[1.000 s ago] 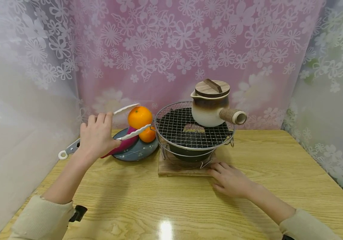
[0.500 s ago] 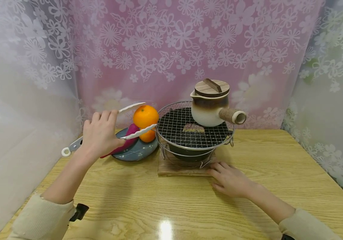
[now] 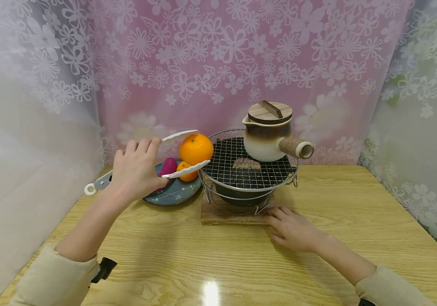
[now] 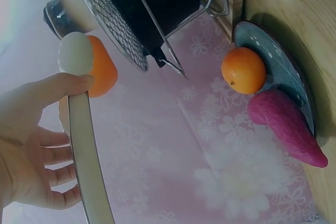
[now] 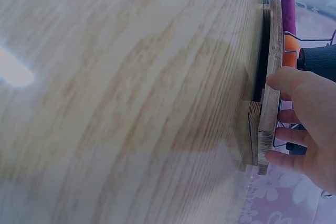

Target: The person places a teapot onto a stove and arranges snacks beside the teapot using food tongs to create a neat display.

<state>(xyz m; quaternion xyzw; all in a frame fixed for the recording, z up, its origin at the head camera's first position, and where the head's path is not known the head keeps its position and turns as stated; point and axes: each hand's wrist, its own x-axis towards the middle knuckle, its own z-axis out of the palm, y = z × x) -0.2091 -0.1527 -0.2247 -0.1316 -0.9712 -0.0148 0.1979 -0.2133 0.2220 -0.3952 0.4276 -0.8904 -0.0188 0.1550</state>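
My left hand grips a pair of tongs, thumb on one arm and fingers on the other. Between their pale scalloped tips is a large orange, raised at the left rim of the round wire grill rack. Below, a blue-grey plate bears a smaller orange and a purple sweet potato. My right hand holds the front right corner of the wooden board under the stove, its thumb at the board's edge in the right wrist view.
A lidded clay teapot with a cord-wrapped side handle stands on the right of the rack, its handle jutting past the rim. The black stove sits within a wire stand on the board. Flowered curtains enclose the wooden table.
My left hand has carried the tongs and the large orange rightward, from over the plate to the rack's left rim. More of the smaller orange shows now. The right hand has stayed put.
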